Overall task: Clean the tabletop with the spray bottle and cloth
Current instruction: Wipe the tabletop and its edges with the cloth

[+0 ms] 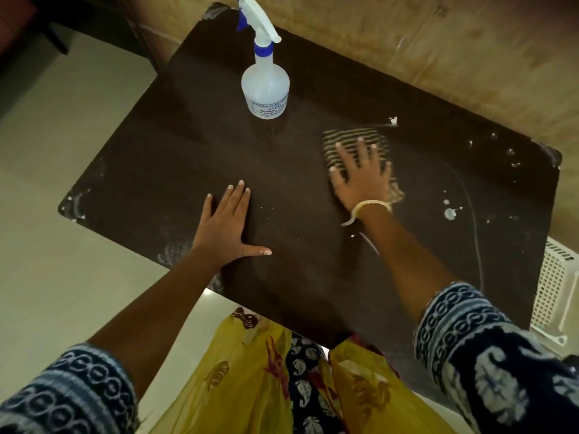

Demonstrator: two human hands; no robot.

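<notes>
Patterned sleeves [488, 349] and yellow scarf [250, 380]: nearest the camera, at the bottom edge, framing both forearms.

Cloth [354, 142]: striped, lying flat on the dark table [188, 158], right of centre toward the far side. Right hand [362, 180] presses on it, fingers [360, 148] straight and spread, palm down; bangle at the wrist.

Left hand [225, 223]: flat on bare table near the front-left, fingers together and straight, thumb out, holding nothing. Reads as bracing.

Bottle [265, 86]: white with blue trigger, upright at the far middle of the table, well apart from both hands, untouched.

Step in hand, as judged: wiping; spraying looks done for this patch, as the surface near the cloth shows a faint wet sheen.

Remaining soil: white specks and a blob [450, 213] to the right of the cloth; smears at the left corners.

Next move calls for: sweeping the cloth rightward over the specks, keeping firm flat pressure, then covering the left edge.

Basket [551, 289]: white, beside the table at right.
</notes>
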